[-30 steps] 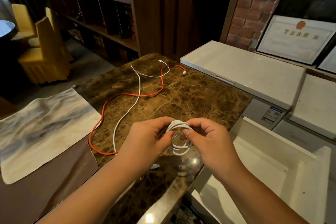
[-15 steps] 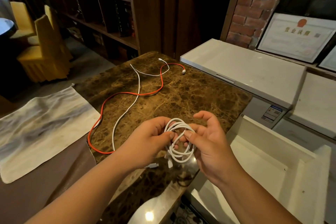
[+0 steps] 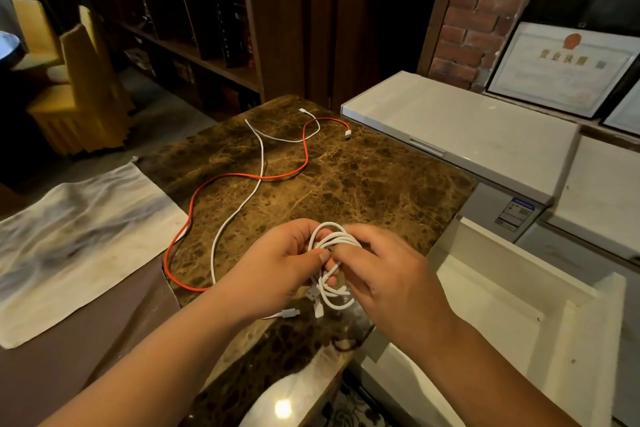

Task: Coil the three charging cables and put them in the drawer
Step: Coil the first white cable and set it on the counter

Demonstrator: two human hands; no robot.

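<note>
White coil [image 3: 332,246] sits between both hands, held just above the near edge of the marble counter [image 3: 363,184], loops stacked roughly upright, plug ends dangling below. Left hand [image 3: 277,267] pinches the left side of the bundle, thumb tip on the strands; right hand [image 3: 384,274] is curled around the right side, fingers closed over the loops. Both hands closed on the same coil. Open drawer [image 3: 502,305] lies directly right of the hands and a bit lower, well within reach, so the right hand is the nearer one for the drop; looks like a short sideways move. Drawer interior shows nothing in it yet. Count: 3 cables total, 1 coiled in hand, 2 uncoiled on the counter: red cable [image 3: 242,177] and loose white cable [image 3: 239,211], both running long-axis away from the person, crossing each other mid-counter, far ends near the back edge. 1 cloth [image 3: 79,236] left of the counter. Judgement: 1st of 3 nearly done.
</note>
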